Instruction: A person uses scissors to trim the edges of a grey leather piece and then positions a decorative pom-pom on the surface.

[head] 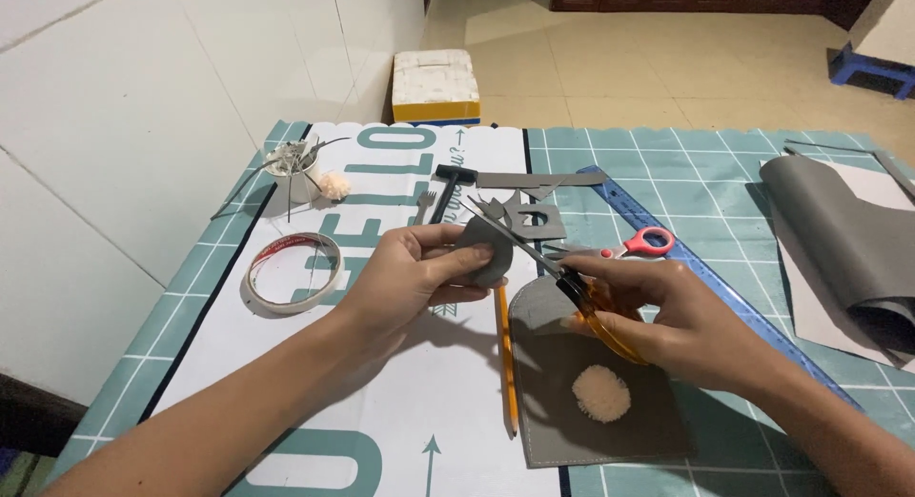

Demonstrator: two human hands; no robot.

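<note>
Our hands meet over the middle of the surface [286,364]: our left hand [410,278] is pinched around a small grey felt piece [484,252], thumb on top and fingers behind, holding it just above the mat. Our right hand [667,316] is closed through the orange handles of a pair of scissors [562,278], whose blades are parted and reach up and left to the edge of the piece. To cut well here, we judge it best to turn the felt with the left hand rather than twist the scissors, and keep our fingertips back from the blades. Below lie a yellow pencil [505,354], a larger grey felt sheet [591,430] and a pale pompom [601,393]; a tape roll [294,273] sits to the left.
</note>
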